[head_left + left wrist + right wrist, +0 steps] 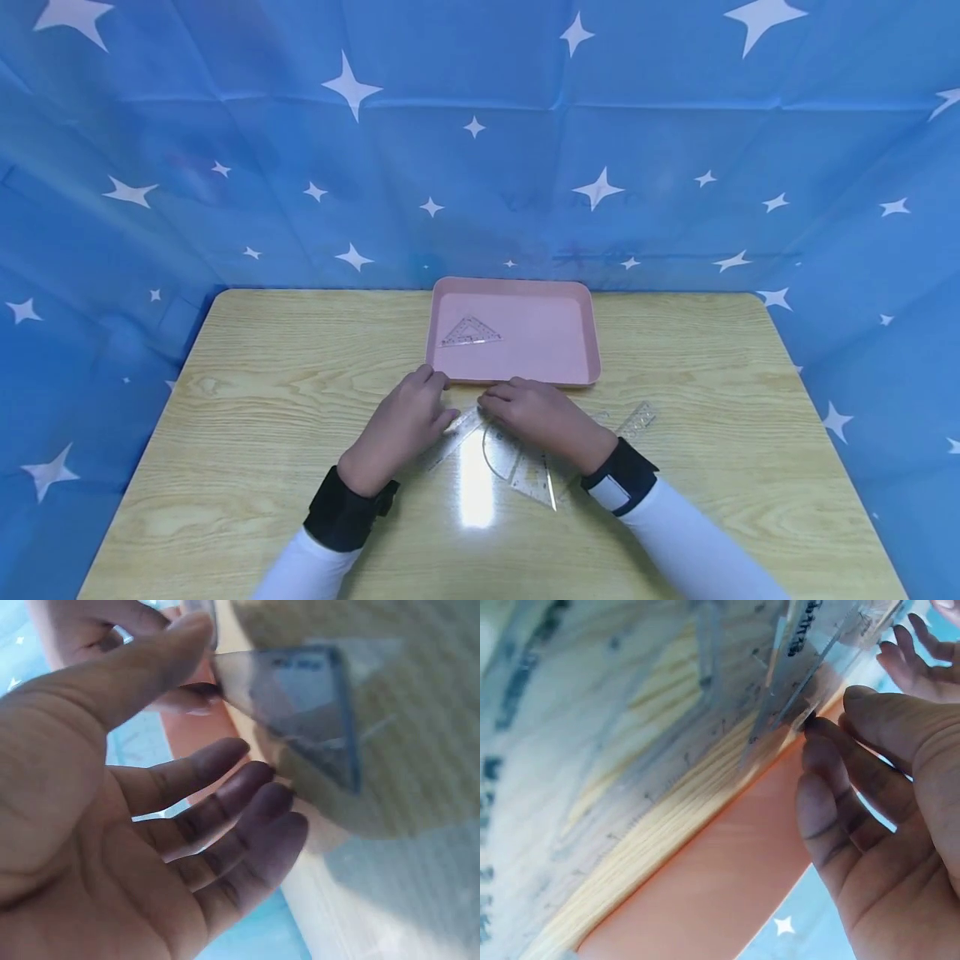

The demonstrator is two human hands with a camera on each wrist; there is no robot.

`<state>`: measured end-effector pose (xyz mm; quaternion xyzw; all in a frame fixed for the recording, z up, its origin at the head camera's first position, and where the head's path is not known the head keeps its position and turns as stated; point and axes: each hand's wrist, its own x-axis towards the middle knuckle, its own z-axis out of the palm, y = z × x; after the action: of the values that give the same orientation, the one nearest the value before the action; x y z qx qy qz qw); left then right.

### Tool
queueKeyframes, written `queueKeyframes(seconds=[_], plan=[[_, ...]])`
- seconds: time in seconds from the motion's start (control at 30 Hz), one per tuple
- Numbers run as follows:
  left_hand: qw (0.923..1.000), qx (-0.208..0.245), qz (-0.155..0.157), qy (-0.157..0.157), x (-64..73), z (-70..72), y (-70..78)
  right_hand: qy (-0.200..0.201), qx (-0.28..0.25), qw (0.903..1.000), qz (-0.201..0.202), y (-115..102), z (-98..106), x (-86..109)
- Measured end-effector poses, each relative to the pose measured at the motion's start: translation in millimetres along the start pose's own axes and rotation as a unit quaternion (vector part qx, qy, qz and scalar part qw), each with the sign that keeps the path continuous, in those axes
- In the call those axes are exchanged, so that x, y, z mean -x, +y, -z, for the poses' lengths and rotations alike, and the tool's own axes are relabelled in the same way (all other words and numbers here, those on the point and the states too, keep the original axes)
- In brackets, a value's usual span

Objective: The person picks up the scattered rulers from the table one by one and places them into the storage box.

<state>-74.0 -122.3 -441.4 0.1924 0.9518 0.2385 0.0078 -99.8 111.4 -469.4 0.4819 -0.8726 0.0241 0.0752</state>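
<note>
A clear set square (300,694) has its narrow corner between the thumb and fingertips of my right hand (543,417), just in front of the pink tray (540,333). In the right wrist view, the right thumb and forefinger meet at that clear plastic corner. My left hand (401,429) hovers beside it with fingers loosely bent and apart, its thumb near the plastic edge. Under and below the right hand lie a clear protractor (498,452) and another clear triangle (534,479). Part of them is hidden by that hand. Another set square (470,331) lies inside the tray at the left.
A clear ruler (637,419) sticks out to the right of the right wrist. The wood-grain table (247,467) carries everything, with a bright light reflection near its middle. Behind it hangs a blue curtain (480,167) with white stars.
</note>
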Motion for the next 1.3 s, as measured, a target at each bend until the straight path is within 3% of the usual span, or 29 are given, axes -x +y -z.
queueKeyframes(seconds=[0.2, 0.37, 0.63, 0.83, 1.13, 1.3], plan=[[0.9986, 0.018, -0.007, -0.05, 3.3, -15.7, -3.4, -0.024, 0.01, 0.9995, -0.017, 2, -4, -0.7], [0.9974, -0.012, -0.018, -0.069, 6.9, -30.5, -6.1, -0.047, 0.017, 0.9983, -0.03, 4, -6, -0.2], [0.9977, -0.04, -0.016, -0.052, 11.4, -39.4, -4.6, -0.051, 0.017, 0.9979, -0.037, 5, -12, -0.6], [0.998, -0.034, -0.005, -0.054, 14.5, -42.4, -3.9, -0.025, 0.036, 0.9985, -0.034, 3, -16, -0.8], [0.9988, -0.035, -0.03, -0.017, 18.4, -47.2, -7.2, 0.01, 0.056, 0.9983, -0.012, 0, -19, 0.1], [0.9961, -0.063, -0.061, -0.006, 18.6, -48.0, -9.1, 0.017, 0.073, 0.9971, 0.006, 0, -20, 1.2]])
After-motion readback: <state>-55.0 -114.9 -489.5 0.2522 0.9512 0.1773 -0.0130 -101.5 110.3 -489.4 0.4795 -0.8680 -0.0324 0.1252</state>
